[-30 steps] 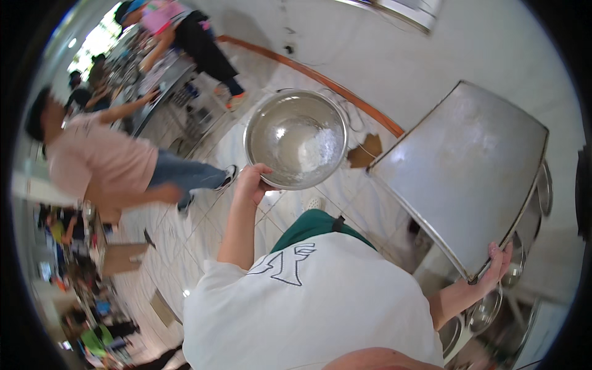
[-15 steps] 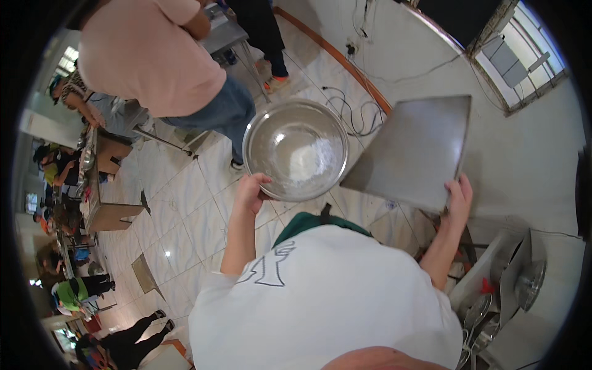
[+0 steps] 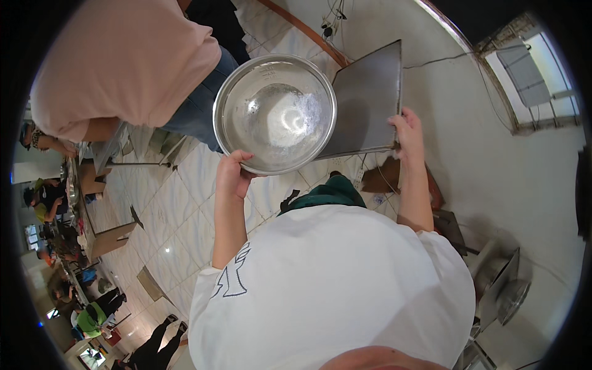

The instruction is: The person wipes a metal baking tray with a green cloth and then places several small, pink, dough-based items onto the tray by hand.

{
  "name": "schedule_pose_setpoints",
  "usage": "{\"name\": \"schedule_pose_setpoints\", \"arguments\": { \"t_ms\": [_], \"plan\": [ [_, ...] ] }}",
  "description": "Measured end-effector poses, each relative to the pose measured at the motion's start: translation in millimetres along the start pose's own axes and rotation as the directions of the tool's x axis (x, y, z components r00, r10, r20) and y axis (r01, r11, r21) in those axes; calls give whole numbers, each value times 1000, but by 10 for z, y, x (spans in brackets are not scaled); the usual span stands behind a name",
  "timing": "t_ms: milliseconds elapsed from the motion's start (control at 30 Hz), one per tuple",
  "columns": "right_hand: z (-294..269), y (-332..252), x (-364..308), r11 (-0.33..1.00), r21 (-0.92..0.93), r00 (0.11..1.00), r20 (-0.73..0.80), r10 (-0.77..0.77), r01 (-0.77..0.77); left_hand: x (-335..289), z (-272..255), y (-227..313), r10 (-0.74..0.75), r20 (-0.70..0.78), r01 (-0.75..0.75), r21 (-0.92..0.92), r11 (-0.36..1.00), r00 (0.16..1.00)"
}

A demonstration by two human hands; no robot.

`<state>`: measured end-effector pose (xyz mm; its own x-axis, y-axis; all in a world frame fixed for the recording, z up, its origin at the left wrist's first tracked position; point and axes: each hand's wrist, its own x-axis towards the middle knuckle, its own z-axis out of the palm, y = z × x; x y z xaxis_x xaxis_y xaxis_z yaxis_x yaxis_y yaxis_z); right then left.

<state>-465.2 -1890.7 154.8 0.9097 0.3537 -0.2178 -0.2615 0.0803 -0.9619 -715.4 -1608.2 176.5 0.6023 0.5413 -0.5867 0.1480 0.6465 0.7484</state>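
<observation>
In my left hand is a large round metal mixing bowl, gripped at its near-left rim with the thumb over the edge. White powdery residue clings to the inside of the bowl. My right hand pinches the near-right corner of a flat metal baking tray, thumb on its top face. The tray is tilted, and its left part disappears behind the bowl. The fingers under both things are mostly hidden.
A person in a pink shirt stands close by at the far left. A pale wall with a hanging cable runs along the right. Metal pans and a bowl sit at the lower right. Other people and tables line the far left.
The bowl and tray have both moved up and left in the picture, and the bowl now looks larger and overlaps the tray. The person in pink appears closer. Both hands keep their hold.
</observation>
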Motion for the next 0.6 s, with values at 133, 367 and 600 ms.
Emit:
{"name": "schedule_pose_setpoints", "arguments": {
  "t_ms": [133, 367, 600],
  "plan": [
    [207, -17, 791, 998, -20, 998, -12, 56, -56, 578, 648, 286, 6, -83, -13, -82, 997, 997],
    [182, 196, 1956, 942, -333, 989, 148, 11, 40, 1334, 1503, 717, 18, -61, -22, -65, 998, 998],
    [402, 57, 2776, 746, -607, 940, 333, -74, 274, 1981, 1876, 1058, 33, -72, -45, -175, 983, 997]
  ]
}}
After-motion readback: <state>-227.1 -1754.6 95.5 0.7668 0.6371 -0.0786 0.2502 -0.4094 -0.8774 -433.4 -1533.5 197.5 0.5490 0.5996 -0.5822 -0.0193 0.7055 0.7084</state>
